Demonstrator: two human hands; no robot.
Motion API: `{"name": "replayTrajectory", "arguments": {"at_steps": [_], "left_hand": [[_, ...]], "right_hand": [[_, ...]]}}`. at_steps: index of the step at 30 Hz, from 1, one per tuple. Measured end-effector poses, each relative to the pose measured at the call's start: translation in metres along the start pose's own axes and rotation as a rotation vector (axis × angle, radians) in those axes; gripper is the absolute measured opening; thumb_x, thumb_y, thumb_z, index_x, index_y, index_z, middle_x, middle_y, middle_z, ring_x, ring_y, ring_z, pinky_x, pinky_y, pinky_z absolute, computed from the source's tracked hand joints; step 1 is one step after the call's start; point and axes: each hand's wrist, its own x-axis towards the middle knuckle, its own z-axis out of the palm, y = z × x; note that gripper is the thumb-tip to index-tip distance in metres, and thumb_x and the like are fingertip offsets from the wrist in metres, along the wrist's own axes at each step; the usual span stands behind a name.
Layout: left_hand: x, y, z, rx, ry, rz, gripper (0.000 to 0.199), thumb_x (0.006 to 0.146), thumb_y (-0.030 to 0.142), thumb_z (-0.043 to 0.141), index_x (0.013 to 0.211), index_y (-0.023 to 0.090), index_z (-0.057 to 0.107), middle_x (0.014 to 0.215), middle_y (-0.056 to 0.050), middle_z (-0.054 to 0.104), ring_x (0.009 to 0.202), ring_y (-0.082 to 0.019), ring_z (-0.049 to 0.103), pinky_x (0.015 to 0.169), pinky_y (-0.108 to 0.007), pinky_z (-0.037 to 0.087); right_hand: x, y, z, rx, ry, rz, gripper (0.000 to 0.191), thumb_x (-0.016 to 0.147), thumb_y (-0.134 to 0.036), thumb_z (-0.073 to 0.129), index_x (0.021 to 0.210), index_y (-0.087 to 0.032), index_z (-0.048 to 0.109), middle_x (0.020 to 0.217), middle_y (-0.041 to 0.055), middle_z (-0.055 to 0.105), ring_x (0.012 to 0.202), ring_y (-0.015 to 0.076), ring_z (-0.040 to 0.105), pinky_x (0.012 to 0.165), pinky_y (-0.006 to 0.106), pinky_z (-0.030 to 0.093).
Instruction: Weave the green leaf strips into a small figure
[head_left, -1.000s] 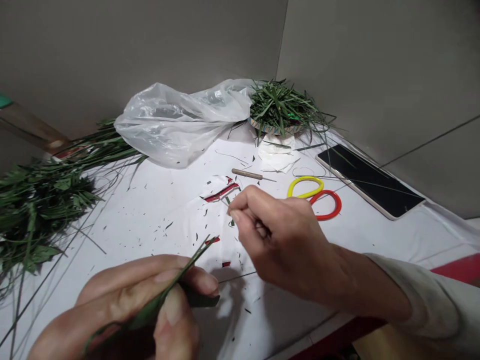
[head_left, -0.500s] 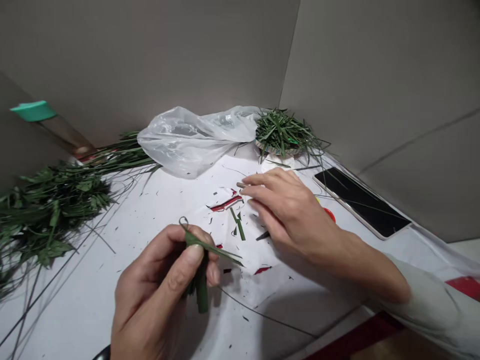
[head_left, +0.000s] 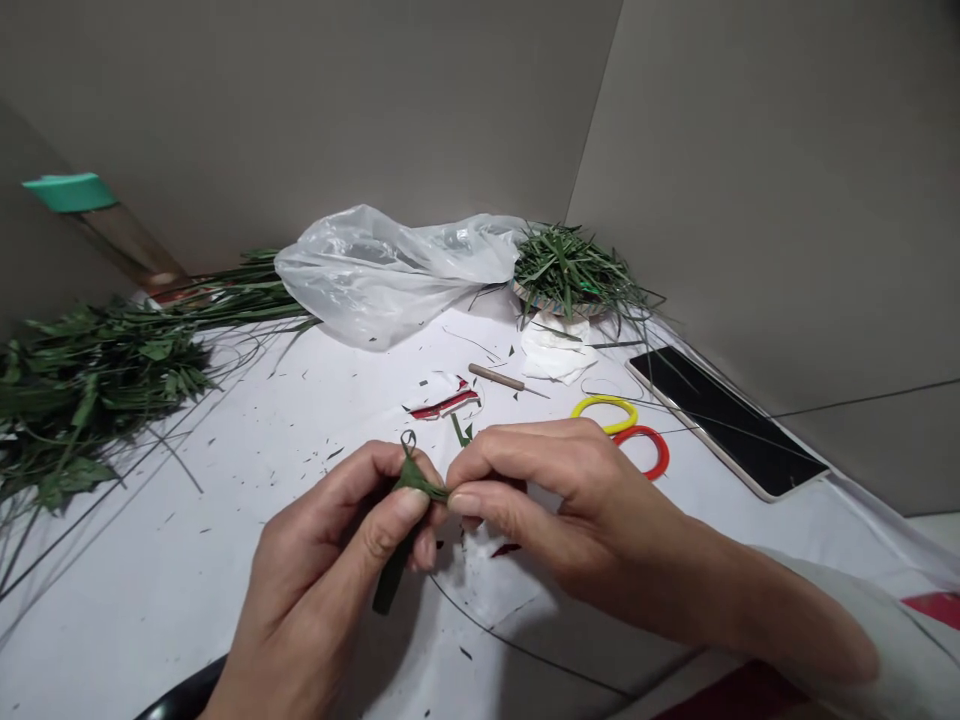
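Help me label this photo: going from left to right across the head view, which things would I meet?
Leafy green bundle → folded green strip → wooden-handled tool → yellow and red scissor handles → phone.

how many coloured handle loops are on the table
2: a yellow loop right of the tool, and a red loop close by, nearer the person and further right. Both are beyond the right hand; others may be hidden.
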Motion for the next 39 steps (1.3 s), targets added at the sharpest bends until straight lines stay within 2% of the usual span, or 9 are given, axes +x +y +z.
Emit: {"name": "replayTrajectory", "arguments": {"at_steps": [6,9,14,21,26,28,31,34,39], "left_hand": [[0.008,0.003,0.002,-0.091,-0.097,-0.036,0.026,0.096,0.036,0.056,0.074,0.025,0.065,0.069,0.002,0.058,0.067,-0.013,0.053,0.062,-0.021,0.044],[0.008,0.003,0.001,-0.151,-0.134,-0.099,0.027,0.096,0.037,0.057,0.074,0.024,0.065,0.069,0.001,0.058,0.067,-0.014,0.052,0.064,-0.021,0.044],[0.007,0.0,-0.002,-0.181,-0.152,-0.119,0.023,0.096,0.035,0.057,0.079,0.024,0.068,0.071,0.0,0.06,0.069,-0.015,0.053,0.066,-0.022,0.045],[0.007,0.0,0.0,-0.174,-0.111,-0.095,0.022,0.093,0.036,0.06,0.076,0.024,0.068,0.065,0.002,0.058,0.063,-0.013,0.051,0.06,-0.019,0.044],[0.003,0.002,0.008,-0.145,0.099,-0.035,0.029,0.088,0.045,0.062,0.068,0.024,0.065,0.056,0.0,0.055,0.059,-0.018,0.056,0.05,-0.025,0.045],[0.004,0.004,0.011,-0.142,0.137,-0.032,0.03,0.086,0.048,0.061,0.069,0.024,0.065,0.053,0.0,0.053,0.06,-0.021,0.058,0.05,-0.026,0.046],[0.008,0.006,0.012,-0.138,0.119,-0.061,0.03,0.084,0.051,0.062,0.069,0.024,0.064,0.051,0.0,0.052,0.061,-0.022,0.058,0.051,-0.027,0.046],[0.011,0.005,0.009,-0.133,0.087,-0.09,0.03,0.082,0.051,0.063,0.068,0.024,0.063,0.05,0.0,0.051,0.061,-0.022,0.058,0.051,-0.028,0.046],[0.007,-0.005,-0.001,-0.094,0.032,-0.122,0.027,0.082,0.049,0.065,0.071,0.024,0.065,0.053,0.0,0.053,0.06,-0.021,0.055,0.051,-0.027,0.044]], "right_hand": [[-0.003,0.0,-0.003,0.012,0.019,-0.076,0.023,0.095,-0.007,0.056,0.082,-0.019,0.07,0.075,-0.0093,0.063,0.07,0.0025,0.056,0.075,0.012,0.04],[-0.003,0.0,-0.003,0.023,0.016,-0.03,0.022,0.095,-0.009,0.056,0.08,-0.018,0.068,0.072,-0.0087,0.062,0.067,0.0029,0.055,0.07,0.013,0.04],[-0.002,0.002,-0.004,0.048,0.033,0.072,0.021,0.095,-0.011,0.055,0.079,-0.018,0.067,0.07,-0.0082,0.063,0.065,0.0041,0.057,0.064,0.015,0.042],[0.0,0.001,-0.002,0.016,0.037,0.108,0.016,0.093,-0.017,0.06,0.079,-0.018,0.068,0.068,-0.0074,0.063,0.063,0.0054,0.054,0.06,0.017,0.04],[-0.002,-0.003,0.0,0.077,-0.001,0.13,0.016,0.092,-0.022,0.065,0.079,-0.02,0.073,0.07,-0.0083,0.067,0.062,0.0043,0.052,0.06,0.016,0.04],[-0.003,-0.005,0.0,0.107,-0.032,0.173,0.014,0.091,-0.027,0.067,0.082,-0.021,0.075,0.068,-0.0081,0.064,0.061,0.0053,0.05,0.058,0.017,0.04],[-0.006,-0.005,0.0,0.071,-0.003,0.122,0.008,0.088,-0.022,0.07,0.082,-0.02,0.075,0.066,-0.0085,0.059,0.061,0.0048,0.048,0.059,0.015,0.04],[-0.006,-0.004,0.001,0.035,0.038,0.028,0.014,0.087,-0.01,0.066,0.078,-0.019,0.072,0.063,-0.0103,0.057,0.059,0.0025,0.048,0.062,0.012,0.04],[-0.005,-0.001,-0.002,0.121,0.028,0.077,0.018,0.09,-0.009,0.063,0.078,-0.021,0.07,0.068,-0.0109,0.063,0.059,0.0022,0.052,0.058,0.013,0.04]]}}
